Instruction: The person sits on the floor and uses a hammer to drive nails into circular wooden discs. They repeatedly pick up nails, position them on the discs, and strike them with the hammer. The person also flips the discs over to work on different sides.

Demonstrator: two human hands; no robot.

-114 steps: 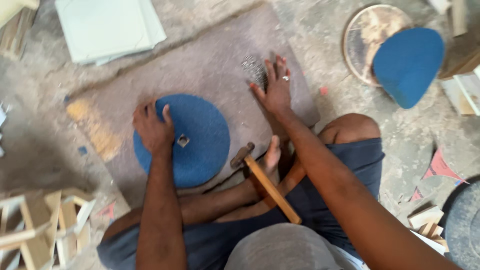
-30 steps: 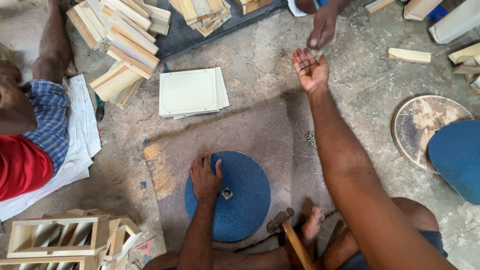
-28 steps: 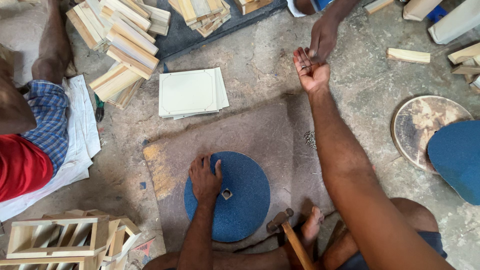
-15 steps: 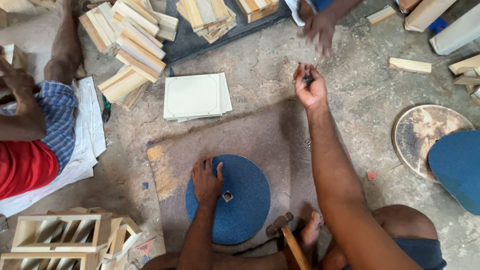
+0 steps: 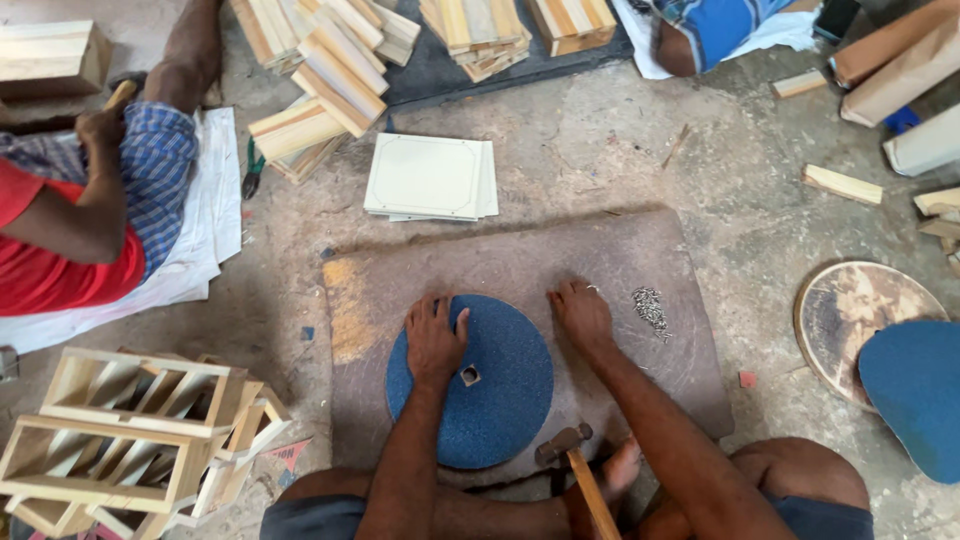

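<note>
Both hands down on blue round disc (image 5: 470, 385), centred on brown mat (image 5: 610, 260). Left hand (image 5: 434, 338) flat, fingers spread, on disc's left. Right hand (image 5: 582, 315) at its upper-right edge, fingers curled; contents unclear. Hammer (image 5: 568, 452) just below disc.

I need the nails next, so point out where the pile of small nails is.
In the head view the pile of small nails lies on the brown work mat, just right of the right hand and the blue disc.
</note>
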